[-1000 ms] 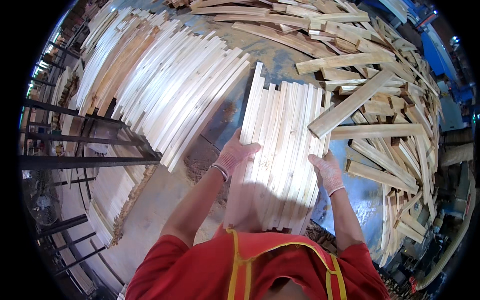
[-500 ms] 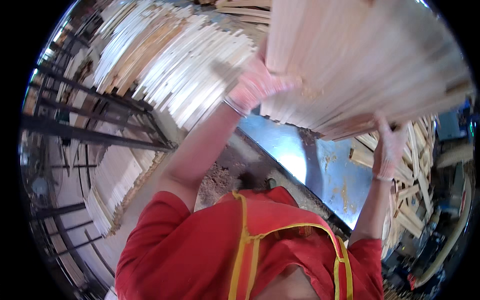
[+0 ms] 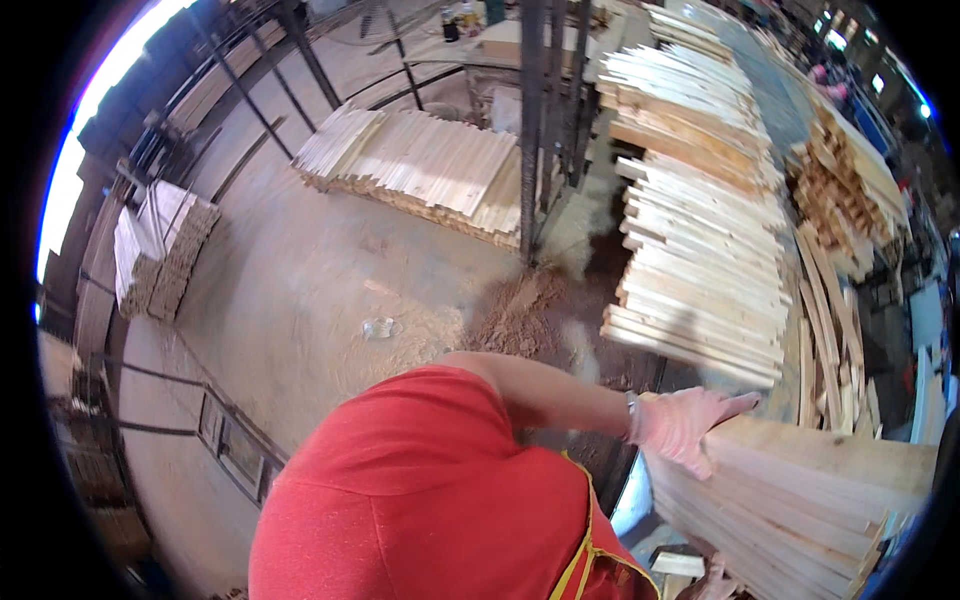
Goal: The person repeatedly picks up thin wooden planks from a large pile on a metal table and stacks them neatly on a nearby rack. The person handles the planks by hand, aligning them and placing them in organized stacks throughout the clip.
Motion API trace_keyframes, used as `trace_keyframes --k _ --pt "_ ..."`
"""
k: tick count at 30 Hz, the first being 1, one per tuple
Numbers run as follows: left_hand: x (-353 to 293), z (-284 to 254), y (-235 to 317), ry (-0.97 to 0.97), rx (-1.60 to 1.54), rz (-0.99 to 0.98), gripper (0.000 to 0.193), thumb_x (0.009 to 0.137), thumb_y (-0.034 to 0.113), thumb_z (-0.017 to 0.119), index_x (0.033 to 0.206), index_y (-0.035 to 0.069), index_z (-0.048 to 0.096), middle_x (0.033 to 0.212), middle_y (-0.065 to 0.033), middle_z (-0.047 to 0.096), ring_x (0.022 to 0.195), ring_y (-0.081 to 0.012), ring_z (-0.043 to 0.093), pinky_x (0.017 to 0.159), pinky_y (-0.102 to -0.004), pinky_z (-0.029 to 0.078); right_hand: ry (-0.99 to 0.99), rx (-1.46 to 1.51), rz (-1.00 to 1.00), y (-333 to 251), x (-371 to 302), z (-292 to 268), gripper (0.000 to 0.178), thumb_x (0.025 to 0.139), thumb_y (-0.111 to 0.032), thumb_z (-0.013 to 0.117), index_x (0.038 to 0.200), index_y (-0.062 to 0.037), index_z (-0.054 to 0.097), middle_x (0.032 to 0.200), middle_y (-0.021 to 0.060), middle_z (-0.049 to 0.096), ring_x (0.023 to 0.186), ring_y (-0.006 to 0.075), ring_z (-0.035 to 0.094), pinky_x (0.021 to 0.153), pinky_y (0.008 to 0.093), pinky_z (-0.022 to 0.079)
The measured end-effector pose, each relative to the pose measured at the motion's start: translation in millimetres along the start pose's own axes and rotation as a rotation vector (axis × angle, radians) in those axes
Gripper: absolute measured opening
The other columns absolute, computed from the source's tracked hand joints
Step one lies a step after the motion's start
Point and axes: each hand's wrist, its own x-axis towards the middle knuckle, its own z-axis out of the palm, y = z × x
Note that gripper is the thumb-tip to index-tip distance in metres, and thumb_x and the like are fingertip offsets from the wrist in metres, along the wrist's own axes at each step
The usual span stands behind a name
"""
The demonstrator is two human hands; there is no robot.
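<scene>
A stack of pale wooden boards (image 3: pixel 790 490) is held in front of me at the lower right, its layered edges showing. My left hand (image 3: pixel 680 428), in a pale pinkish work glove, is closed over the stack's near upper corner, with the thumb against its side. At the bottom edge of the picture, a small part of my gloved right hand (image 3: pixel 716 582) shows against the stack's lower side. Most of that hand is hidden. Below the boards, a piece of shiny blue-grey table surface (image 3: pixel 632 500) is visible.
Long rows of wooden strips (image 3: pixel 700 270) lie just beyond my left hand. Loose offcuts (image 3: pixel 830 330) and a stacked pile of wood (image 3: pixel 845 190) are on the right. Dark metal posts (image 3: pixel 532 130) rise by a floor stack (image 3: pixel 420 165). Sawdust (image 3: pixel 520 310) covers part of the floor.
My view has swung left, bringing the floor and posts in. The wide run of boards has gone from upper right to lower right, still held. My right hand is now mostly out of sight.
</scene>
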Motion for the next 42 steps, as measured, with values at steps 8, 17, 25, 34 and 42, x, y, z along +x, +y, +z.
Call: trace_keyframes --k 8,17,25,34,42 --pt "-160.1 -146.6 -12.7 0.189 0.153 -0.208 0.137 0.062 0.052 0.093 0.168 0.002 0.021 0.140 -0.0274 0.062 0.127 -0.0458 0.061 0.110 -0.0511 0.046 -0.268 0.119 -0.110 -148.6 -69.1 186.0 0.071 0.090 -0.031 0.089 0.140 0.0119 0.059 0.119 0.0171 0.070 0.076 0.0170 0.057 0.061 0.0305 0.048" --pt "-356.9 -335.4 -69.5 0.648 0.051 -0.310 0.124 0.070 0.030 0.102 0.165 -0.002 0.029 0.146 -0.0212 0.062 0.138 -0.0293 0.059 0.118 -0.0416 0.045 -0.594 0.063 -0.178 -260.3 -126.5 450.8 0.046 0.080 -0.013 0.088 0.120 0.0056 0.074 0.114 0.0155 0.076 0.101 0.0260 0.071 0.096 0.0400 0.056" --pt "-453.9 -434.1 -166.7 0.996 -0.261 -0.720 0.105 0.077 0.011 0.093 0.163 0.004 0.034 0.149 -0.0135 0.061 0.132 -0.0225 0.062 0.112 -0.0382 0.052 -0.980 -0.346 -0.406 -314.2 -99.0 687.2 0.045 0.079 -0.031 0.087 0.111 0.0000 0.079 0.115 0.0204 0.079 0.109 0.0317 0.075 0.100 0.0425 0.056" --pt "-457.4 -566.6 -290.7 1.194 -0.275 -1.106 0.071 0.086 0.000 0.082 0.147 0.002 0.045 0.117 -0.0130 0.072 0.095 -0.0185 0.073 0.082 -0.0332 0.063 -1.296 -0.322 -0.095 -261.6 -41.4 961.4 0.080 0.084 -0.055 0.084 0.144 -0.0067 0.063 0.129 0.0199 0.074 0.122 0.0366 0.070 0.106 0.0441 0.054" --pt "-417.3 -632.4 -470.3 1.188 -0.724 -1.137 0.065 0.091 0.003 0.080 0.147 0.003 0.049 0.121 -0.0098 0.069 0.101 -0.0188 0.072 0.085 -0.0304 0.063 -1.112 -0.434 0.022 -265.8 29.1 1075.1 0.075 0.083 -0.064 0.081 0.127 -0.0026 0.075 0.122 0.0261 0.075 0.116 0.0393 0.071 0.102 0.0454 0.054"
